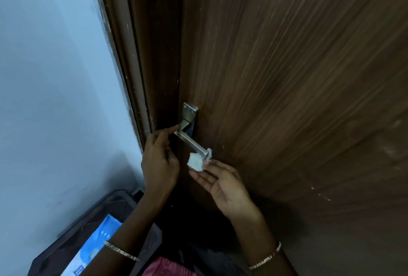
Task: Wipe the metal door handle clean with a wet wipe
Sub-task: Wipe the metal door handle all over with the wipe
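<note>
A metal lever door handle (192, 141) with a rectangular backplate sits on the dark wooden door (287, 77). A crumpled white wet wipe (196, 161) is wrapped around the free end of the lever. My right hand (223, 183) pinches the wipe with its fingertips, palm turned up, just below the lever's tip. My left hand (159, 158) is beside the handle's base, its forefinger touching the lever's corner near the backplate; it holds nothing that I can see.
The door frame (136, 77) and a pale blue wall (55, 77) lie to the left. Below left stands a dark plastic stool or bin (88, 231) with a blue wet-wipe pack (92, 247) on it.
</note>
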The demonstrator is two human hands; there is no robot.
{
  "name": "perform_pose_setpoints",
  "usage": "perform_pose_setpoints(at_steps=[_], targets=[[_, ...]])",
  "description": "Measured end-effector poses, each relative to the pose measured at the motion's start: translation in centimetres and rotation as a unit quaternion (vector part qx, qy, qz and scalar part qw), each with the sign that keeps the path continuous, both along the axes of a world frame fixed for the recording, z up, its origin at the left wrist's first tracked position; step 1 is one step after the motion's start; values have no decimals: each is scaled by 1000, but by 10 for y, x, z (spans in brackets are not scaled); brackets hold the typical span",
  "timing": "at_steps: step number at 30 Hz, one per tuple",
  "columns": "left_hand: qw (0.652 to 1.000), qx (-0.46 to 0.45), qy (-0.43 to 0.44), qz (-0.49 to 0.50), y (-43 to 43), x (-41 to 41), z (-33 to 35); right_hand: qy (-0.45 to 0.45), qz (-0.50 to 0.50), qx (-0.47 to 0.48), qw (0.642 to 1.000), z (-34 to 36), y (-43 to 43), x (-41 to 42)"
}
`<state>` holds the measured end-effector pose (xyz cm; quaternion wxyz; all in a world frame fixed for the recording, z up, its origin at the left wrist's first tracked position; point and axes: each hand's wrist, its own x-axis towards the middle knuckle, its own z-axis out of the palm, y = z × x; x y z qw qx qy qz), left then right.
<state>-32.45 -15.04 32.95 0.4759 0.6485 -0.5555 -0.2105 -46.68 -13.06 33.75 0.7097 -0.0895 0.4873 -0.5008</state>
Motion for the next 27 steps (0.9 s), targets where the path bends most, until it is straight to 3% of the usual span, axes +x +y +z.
perform_pose_setpoints(at_steps=[5, 11, 15, 20, 27], targets=[[998, -6, -66, -6, -2, 3, 1, -178, 38, -7, 983, -4, -23, 13], [997, -21, -79, -18, -6, 8, 5, -260, 47, 16, 964, -8, -51, 37], [996, -8, -83, -11, -7, 8, 7, -328, -6, 29, 944, -4, -61, 48], [994, 2, -111, -9, -8, 7, 10, -235, 31, -3, 971, -7, -53, 34], [990, 16, -142, -8, -7, 4, 9, -175, 53, -20, 983, -15, -19, -16]])
